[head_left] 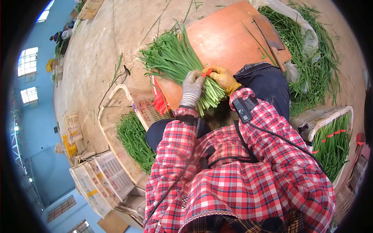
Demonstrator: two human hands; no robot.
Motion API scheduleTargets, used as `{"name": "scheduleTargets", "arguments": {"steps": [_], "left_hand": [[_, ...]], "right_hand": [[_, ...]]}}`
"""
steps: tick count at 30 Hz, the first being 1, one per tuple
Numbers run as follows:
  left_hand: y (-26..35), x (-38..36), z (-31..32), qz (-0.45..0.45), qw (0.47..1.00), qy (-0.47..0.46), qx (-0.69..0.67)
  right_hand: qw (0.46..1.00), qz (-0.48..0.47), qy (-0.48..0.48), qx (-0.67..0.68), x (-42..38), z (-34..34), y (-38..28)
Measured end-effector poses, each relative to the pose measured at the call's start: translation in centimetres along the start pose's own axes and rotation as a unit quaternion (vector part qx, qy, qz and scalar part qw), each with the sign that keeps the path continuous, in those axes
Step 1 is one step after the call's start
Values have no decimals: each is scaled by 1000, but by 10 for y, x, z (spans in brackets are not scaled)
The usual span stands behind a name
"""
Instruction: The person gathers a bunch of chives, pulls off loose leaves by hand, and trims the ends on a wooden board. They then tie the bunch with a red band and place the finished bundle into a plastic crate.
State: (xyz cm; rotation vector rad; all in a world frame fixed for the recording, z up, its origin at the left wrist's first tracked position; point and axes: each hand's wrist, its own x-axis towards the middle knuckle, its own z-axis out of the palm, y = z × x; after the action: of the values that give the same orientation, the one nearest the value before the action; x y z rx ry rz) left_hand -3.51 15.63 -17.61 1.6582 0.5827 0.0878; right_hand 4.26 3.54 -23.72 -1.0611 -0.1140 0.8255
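A thick bunch of garlic chives (pixel 173 58) lies over the left edge of an orange-brown board (pixel 217 37), its pale cut stems pointing toward my body. My left hand (pixel 193 87), in a grey-white striped glove, is closed against the stems. My right hand (pixel 223 79), in a yellow glove, pinches a red tie (pixel 208 72) that crosses the bunch between the two hands. How far the tie goes round the underside is hidden. A bundle of red strips (pixel 160 101) hangs at the board's near left corner.
A long dark tool (pixel 266 37) lies on the board's right side. Loose greens (pixel 326 70) and plastic sheeting (pixel 310 40) are heaped at right. Left of me stands a crate (pixel 110 116) of chives; another crate (pixel 349 110) holds red-banded bunches. Stacked crates (pixel 99 178) stand at lower left.
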Motion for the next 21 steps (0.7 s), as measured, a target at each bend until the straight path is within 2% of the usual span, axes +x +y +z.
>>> {"name": "scheduleTargets", "arguments": {"steps": [3, 6, 9, 12, 15, 18, 21], "left_hand": [[3, -5, 1, -49, 998, 25, -28], [-1, -7, -1, -46, 997, 32, -47], [-4, -8, -1, -52, 995, 42, -74], [-4, -10, -4, -40, 988, 44, -142], [-4, -10, -2, -24, 992, 40, -121], [-6, -10, -2, 11, 997, 43, -71], [4, -13, 0, -23, 994, 47, -95]], "right_hand": [[997, 57, -8, 42, -3, 6, -10], [989, -73, -68, -111, -8, 12, -11], [979, -113, -66, -157, -6, 15, -6], [969, -112, -79, -205, -5, 19, -4], [954, -119, -82, -262, -6, 18, -8], [971, -75, -47, -224, -7, 20, -11], [971, -56, 1, -233, -8, 23, -18]]}}
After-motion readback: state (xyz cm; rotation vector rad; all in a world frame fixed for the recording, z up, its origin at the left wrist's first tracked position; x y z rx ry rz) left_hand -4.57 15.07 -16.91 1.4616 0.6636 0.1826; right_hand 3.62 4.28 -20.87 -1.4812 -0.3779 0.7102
